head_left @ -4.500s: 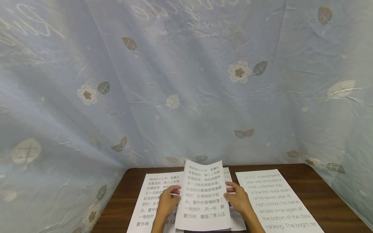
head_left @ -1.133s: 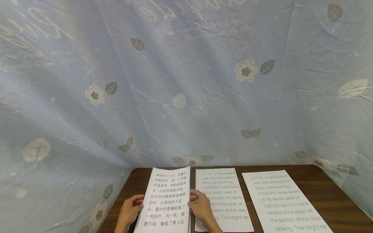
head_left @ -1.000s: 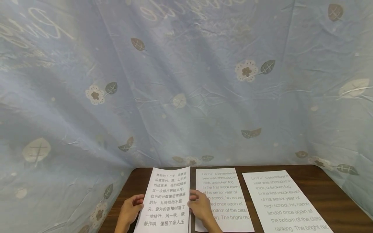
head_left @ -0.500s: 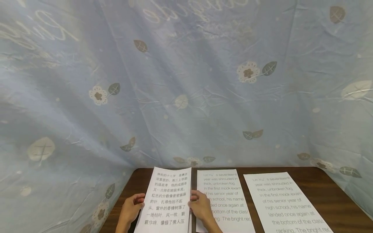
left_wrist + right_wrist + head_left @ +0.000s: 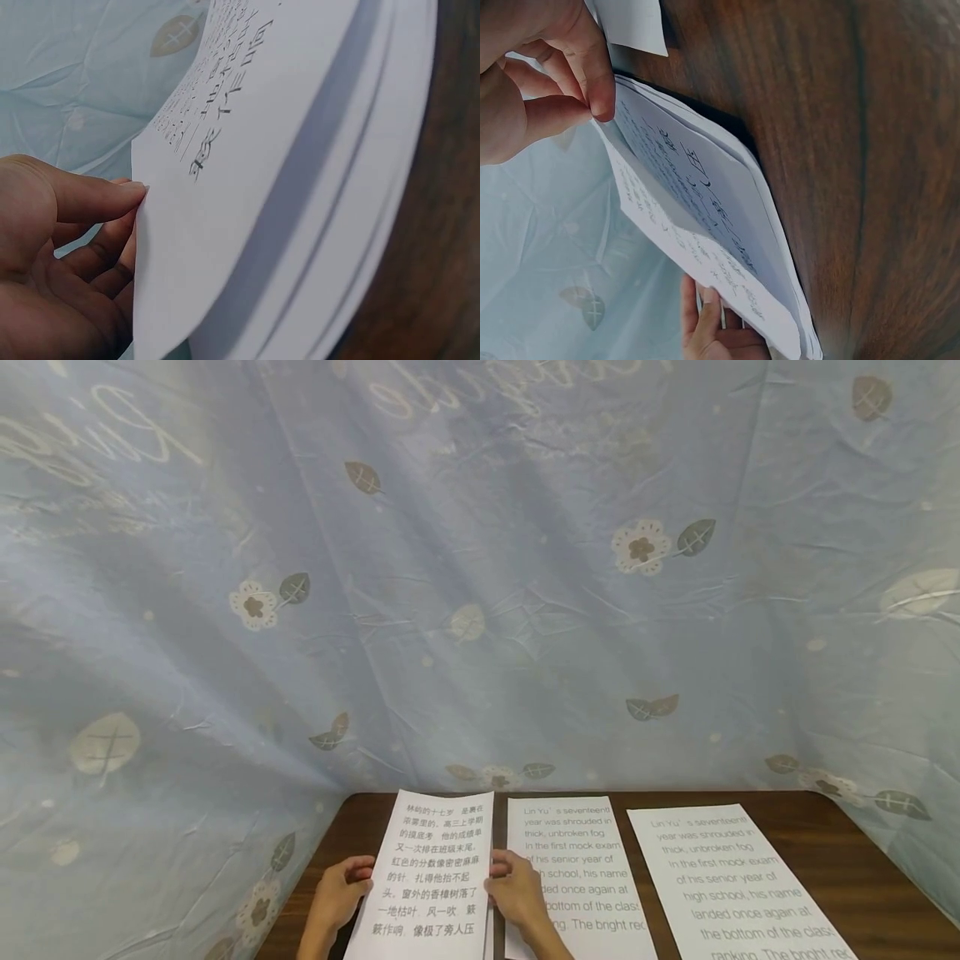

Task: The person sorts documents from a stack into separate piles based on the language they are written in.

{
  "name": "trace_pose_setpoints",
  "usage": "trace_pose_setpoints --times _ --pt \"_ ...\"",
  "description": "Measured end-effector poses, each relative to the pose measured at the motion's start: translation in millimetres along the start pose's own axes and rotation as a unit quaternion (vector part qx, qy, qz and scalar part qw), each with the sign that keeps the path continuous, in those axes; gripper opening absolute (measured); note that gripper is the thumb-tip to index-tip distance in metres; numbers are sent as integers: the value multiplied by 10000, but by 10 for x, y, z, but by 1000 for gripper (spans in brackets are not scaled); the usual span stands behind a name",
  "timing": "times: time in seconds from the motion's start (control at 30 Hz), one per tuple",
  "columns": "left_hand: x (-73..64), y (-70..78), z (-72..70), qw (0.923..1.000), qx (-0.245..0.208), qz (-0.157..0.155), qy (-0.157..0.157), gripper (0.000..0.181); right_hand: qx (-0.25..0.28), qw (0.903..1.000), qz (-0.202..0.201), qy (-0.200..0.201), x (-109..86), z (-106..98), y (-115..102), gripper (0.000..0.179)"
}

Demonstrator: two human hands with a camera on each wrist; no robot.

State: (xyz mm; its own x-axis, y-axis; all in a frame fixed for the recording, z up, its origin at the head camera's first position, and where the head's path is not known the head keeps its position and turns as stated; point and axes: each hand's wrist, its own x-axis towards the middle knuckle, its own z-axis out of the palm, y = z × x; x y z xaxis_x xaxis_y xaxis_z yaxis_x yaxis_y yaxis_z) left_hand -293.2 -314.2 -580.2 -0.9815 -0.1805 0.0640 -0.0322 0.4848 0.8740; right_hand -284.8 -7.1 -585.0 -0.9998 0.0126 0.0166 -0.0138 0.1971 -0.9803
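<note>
Above the left stack of paper (image 5: 712, 176) hangs a printed sheet of paper (image 5: 431, 885) with Chinese text, slightly bowed. My left hand (image 5: 335, 897) pinches its left edge between thumb and fingers. At the opposite edge, my right hand (image 5: 519, 893) pinches the sheet the same way. The left wrist view shows a gap between the raised sheet (image 5: 172, 255) and the layered pages beneath. Similar Chinese text covers the stack's top page. My right forearm crosses over the middle paper (image 5: 577, 860), which has English text, and hides part of it.
Another English-text paper (image 5: 738, 885) lies at an angle on the right. All papers are on a dark brown wooden table (image 5: 840, 868). A pale blue patterned curtain (image 5: 480, 568) hangs close behind and at the sides.
From the middle of the table, both hands have carried the Chinese-text sheet leftward over the left stack, uncovering the middle English paper. During the last second hands and sheet stay nearly still.
</note>
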Motion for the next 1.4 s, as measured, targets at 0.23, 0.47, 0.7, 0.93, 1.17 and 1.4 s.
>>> trace_pose_setpoints --times 0.23,0.47,0.7,0.93,1.17,1.4 --pt "4 2 -23 10000 -24 34 -28 40 -99 9999 -64 1 -21 15 -55 54" --pt "6 -1 -20 10000 11 21 -18 39 -130 9999 -48 25 -24 18 -39 52" --pt "-8 1 -6 10000 34 54 -16 38 -245 9994 -231 -60 -36 0 -27 47" --pt "-1 -7 -8 9999 92 70 23 38 -640 9963 -562 -141 -20 -52 -40 34" --pt "-9 -27 -38 9999 134 -15 72 37 -893 9936 -677 -167 -23 -61 -50 30" --pt "-33 -15 -56 9998 134 -11 168 35 -1065 9915 -728 -139 -21 -103 -57 31"
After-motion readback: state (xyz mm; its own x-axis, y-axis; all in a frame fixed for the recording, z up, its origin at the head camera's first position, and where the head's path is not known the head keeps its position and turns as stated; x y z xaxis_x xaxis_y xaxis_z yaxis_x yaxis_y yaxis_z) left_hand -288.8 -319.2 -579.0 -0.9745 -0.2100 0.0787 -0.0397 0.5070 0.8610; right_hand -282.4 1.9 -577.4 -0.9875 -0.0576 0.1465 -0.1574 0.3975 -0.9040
